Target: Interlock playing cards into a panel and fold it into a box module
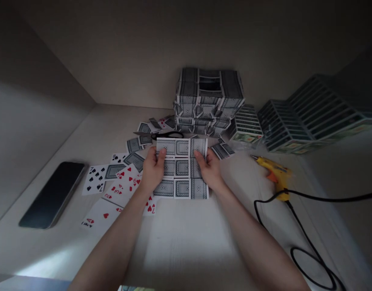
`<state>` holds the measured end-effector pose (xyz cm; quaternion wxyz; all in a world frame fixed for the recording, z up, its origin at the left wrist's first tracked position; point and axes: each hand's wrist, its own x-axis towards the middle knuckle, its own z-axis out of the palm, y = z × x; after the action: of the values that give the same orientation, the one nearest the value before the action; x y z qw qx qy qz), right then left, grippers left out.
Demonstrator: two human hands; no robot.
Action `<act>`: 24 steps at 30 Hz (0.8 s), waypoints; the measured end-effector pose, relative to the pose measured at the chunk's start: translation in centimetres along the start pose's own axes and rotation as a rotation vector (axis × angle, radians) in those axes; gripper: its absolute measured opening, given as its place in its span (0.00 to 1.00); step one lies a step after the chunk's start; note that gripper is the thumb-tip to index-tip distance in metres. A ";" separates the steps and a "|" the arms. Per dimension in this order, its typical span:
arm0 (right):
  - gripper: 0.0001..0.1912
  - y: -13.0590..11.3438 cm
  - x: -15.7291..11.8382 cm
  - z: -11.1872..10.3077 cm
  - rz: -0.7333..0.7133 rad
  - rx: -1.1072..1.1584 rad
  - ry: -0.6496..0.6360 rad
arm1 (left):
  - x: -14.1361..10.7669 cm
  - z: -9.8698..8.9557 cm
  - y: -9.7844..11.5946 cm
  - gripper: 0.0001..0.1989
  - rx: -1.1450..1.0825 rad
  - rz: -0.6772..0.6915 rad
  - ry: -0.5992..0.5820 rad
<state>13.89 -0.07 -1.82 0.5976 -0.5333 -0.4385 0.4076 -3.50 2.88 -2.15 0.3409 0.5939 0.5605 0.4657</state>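
My left hand (154, 167) and my right hand (210, 166) grip opposite sides of a panel of joined playing cards (182, 167), thumbs on top and the other fingers hidden behind. The panel shows grey patterned card backs with white edges, laid in a grid. Behind it stands a box-like structure built from playing cards (208, 101), with an opening in its top. Black-handled scissors (167, 135) lie just past the panel's far edge. Loose playing cards (125, 182), some face up, spread beside and under my left forearm.
A phone (52, 196) lies at the left. On the right rests a yellow glue gun (275, 171) with a black cable (307, 232) looping towards me. Stacked card packs (313, 117) line the right back, and folded cards (222, 149) lie near my right hand.
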 end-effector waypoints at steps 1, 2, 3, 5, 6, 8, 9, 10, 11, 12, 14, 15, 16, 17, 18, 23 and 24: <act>0.13 0.0 0.0 0.0 0.003 0.005 -0.001 | -0.1 0.0 0.1 0.15 0.004 0.002 0.002; 0.13 -0.1 0.0 0.0 0.006 0.011 -0.003 | -0.1 0.0 0.2 0.15 0.007 0.005 0.004; 0.14 -0.2 0.0 0.0 0.009 0.016 -0.003 | -0.1 0.1 0.3 0.15 0.008 0.009 0.006; 0.14 -0.2 0.0 0.0 0.013 0.019 0.001 | -0.1 0.1 0.3 0.15 0.010 0.020 0.007; 0.14 -0.3 0.0 0.1 0.013 0.019 0.005 | -0.1 0.1 0.3 0.15 0.014 0.023 0.008; 0.14 -0.3 -0.1 0.1 0.011 0.017 0.006 | -0.1 0.1 0.2 0.15 0.019 0.023 0.014; 0.14 -0.3 -0.1 0.1 0.007 0.014 0.007 | 0.0 0.1 0.1 0.15 0.017 0.020 0.014; 0.13 -0.2 -0.1 0.1 0.000 0.010 0.010 | 0.0 0.1 0.1 0.15 0.011 0.018 0.015; 0.13 -0.2 -0.1 0.1 -0.007 0.004 0.015 | 0.0 0.1 0.0 0.15 0.006 0.016 0.015; 0.13 -0.1 -0.1 0.0 -0.014 -0.003 0.019 | 0.0 0.1 0.0 0.15 0.003 0.015 0.012; 0.13 0.0 0.0 0.0 -0.025 -0.014 0.020 | 0.0 0.2 -0.1 0.15 0.006 0.017 0.011; 0.13 0.1 0.0 0.0 -0.028 -0.015 0.016 | -0.1 0.2 -0.1 0.15 0.012 0.022 0.016; 0.13 0.1 0.0 0.0 -0.029 -0.015 0.012 | -0.1 0.2 -0.1 0.15 0.020 0.027 0.024; 0.13 0.2 0.0 0.0 -0.030 -0.013 0.008 | -0.1 0.2 -0.1 0.15 0.029 0.031 0.030; 0.13 0.2 0.0 0.0 -0.031 -0.011 0.008 | -0.1 0.2 0.0 0.15 0.039 0.032 0.036; 0.13 0.1 0.0 0.0 -0.009 -0.004 0.018 | -0.2 0.2 0.2 0.15 0.082 0.038 0.018; 0.13 0.1 0.0 0.0 -0.007 -0.005 0.019 | -0.2 0.2 0.2 0.15 0.079 0.043 0.015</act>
<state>13.85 -0.07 -1.92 0.6018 -0.5372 -0.4357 0.3993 -3.23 2.71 -2.03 0.3032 0.6152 0.5681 0.4549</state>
